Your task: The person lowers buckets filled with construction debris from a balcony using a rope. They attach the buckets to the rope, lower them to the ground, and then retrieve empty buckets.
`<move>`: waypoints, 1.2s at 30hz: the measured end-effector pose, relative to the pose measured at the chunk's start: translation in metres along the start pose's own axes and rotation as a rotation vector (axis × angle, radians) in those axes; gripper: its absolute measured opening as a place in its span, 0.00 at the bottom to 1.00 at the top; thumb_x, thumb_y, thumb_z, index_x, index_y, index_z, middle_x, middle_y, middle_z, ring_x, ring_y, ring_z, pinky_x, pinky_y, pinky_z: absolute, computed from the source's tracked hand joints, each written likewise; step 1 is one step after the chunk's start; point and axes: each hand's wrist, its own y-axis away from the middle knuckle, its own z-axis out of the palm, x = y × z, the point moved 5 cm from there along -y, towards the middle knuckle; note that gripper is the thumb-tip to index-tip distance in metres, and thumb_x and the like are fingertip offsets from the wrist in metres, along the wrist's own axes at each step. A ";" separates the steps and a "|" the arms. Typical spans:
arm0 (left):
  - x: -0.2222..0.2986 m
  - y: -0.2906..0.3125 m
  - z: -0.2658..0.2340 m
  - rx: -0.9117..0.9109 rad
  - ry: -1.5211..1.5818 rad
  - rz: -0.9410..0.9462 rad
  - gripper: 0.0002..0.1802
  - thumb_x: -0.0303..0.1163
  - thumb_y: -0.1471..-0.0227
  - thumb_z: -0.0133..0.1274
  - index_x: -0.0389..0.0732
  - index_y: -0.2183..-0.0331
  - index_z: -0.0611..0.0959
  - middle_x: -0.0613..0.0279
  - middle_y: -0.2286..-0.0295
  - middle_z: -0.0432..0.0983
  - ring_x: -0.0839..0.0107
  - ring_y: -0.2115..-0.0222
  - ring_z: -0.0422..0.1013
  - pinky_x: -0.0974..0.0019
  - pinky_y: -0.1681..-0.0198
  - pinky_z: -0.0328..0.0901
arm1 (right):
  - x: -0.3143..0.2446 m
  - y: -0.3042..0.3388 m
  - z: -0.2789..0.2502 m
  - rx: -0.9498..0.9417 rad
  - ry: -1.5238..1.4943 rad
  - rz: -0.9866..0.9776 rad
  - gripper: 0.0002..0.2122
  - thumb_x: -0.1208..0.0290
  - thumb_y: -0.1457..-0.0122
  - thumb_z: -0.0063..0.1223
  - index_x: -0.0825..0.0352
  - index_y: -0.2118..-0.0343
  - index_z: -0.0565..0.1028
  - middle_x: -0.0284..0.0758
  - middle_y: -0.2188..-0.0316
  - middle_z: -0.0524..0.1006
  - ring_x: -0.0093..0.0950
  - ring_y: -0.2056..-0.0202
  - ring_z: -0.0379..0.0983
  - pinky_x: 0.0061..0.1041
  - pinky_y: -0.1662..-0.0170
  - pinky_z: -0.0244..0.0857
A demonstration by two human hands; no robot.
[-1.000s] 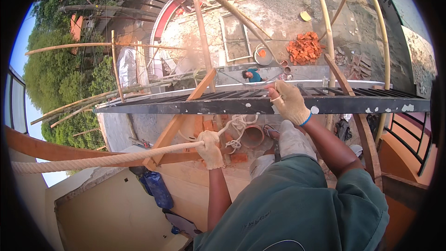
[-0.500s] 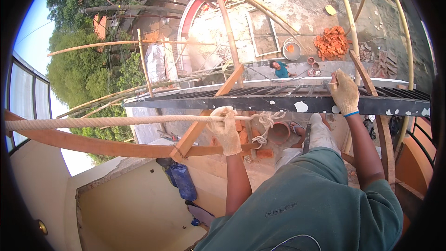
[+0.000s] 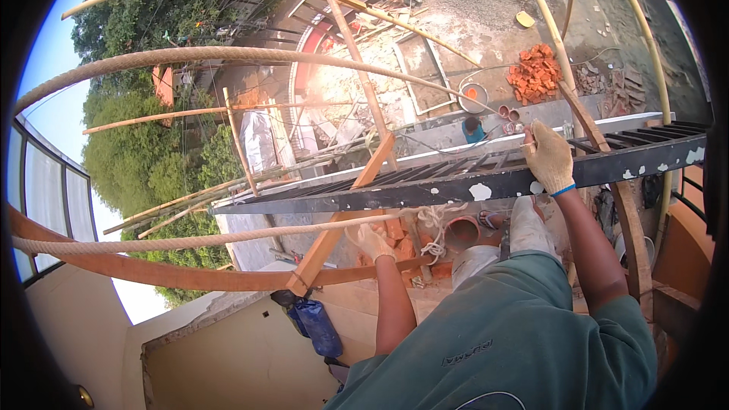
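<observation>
My right hand (image 3: pixel 548 158), in a knitted glove with a blue cuff, is curled over the top bar of a long black metal grille (image 3: pixel 501 186) with chipped paint. The grille lies crosswise in front of me, its right end higher than its left. My left hand (image 3: pixel 370 243), also gloved, is closed at a thick pale rope (image 3: pixel 228 239); its fingers are partly hidden. Near that hand, the rope meets a knotted bundle of cord (image 3: pixel 434 231). A wooden brace (image 3: pixel 323 250) slants beside my left hand. Another span of rope (image 3: pixel 228 53) arcs overhead.
Bamboo poles (image 3: pixel 353 38) and a curved wooden beam (image 3: pixel 228 277) surround me. Far below, a person (image 3: pixel 472 130) is near buckets (image 3: pixel 509 114) and a heap of broken bricks (image 3: pixel 536 74). A reddish tub (image 3: pixel 461 234) sits below the grille. Blue bags (image 3: pixel 317 328) hang by the wall.
The grille has tilted, its right end rising and left end dropping. My left hand and the rope have moved lower in view. The upper rope now arcs across the left. The person below has lowered their head.
</observation>
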 end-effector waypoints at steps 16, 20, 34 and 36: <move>0.125 -0.047 0.122 -0.063 -1.180 0.644 0.29 0.49 0.34 0.41 0.37 0.67 0.89 0.48 0.71 0.83 0.51 0.68 0.76 0.52 0.34 0.50 | 0.029 0.013 -0.052 0.046 0.415 -0.057 0.08 0.71 0.37 0.53 0.65 0.73 0.73 0.42 0.78 0.73 0.44 0.72 0.74 0.45 0.65 0.66; 0.129 -0.048 0.125 -0.061 -1.175 0.627 0.28 0.47 0.33 0.41 0.38 0.63 0.89 0.47 0.70 0.84 0.52 0.65 0.76 0.53 0.32 0.49 | 0.027 0.007 -0.046 -0.045 0.538 0.077 0.08 0.68 0.40 0.56 0.66 0.72 0.76 0.43 0.77 0.79 0.45 0.71 0.78 0.43 0.65 0.70; 0.125 -0.048 0.128 -0.055 -1.208 0.757 0.27 0.47 0.35 0.39 0.36 0.69 0.85 0.46 0.70 0.82 0.45 0.70 0.74 0.45 0.59 0.62 | 0.043 0.010 -0.049 -0.120 0.429 0.195 0.09 0.64 0.46 0.53 0.64 0.74 0.78 0.42 0.76 0.81 0.43 0.69 0.80 0.44 0.62 0.71; 0.122 -0.052 0.128 -0.049 -1.221 0.760 0.25 0.45 0.35 0.40 0.38 0.69 0.85 0.48 0.71 0.82 0.46 0.70 0.74 0.45 0.60 0.62 | 0.041 0.011 -0.049 -0.068 0.402 0.154 0.09 0.65 0.47 0.54 0.65 0.76 0.77 0.42 0.77 0.80 0.44 0.71 0.79 0.44 0.63 0.71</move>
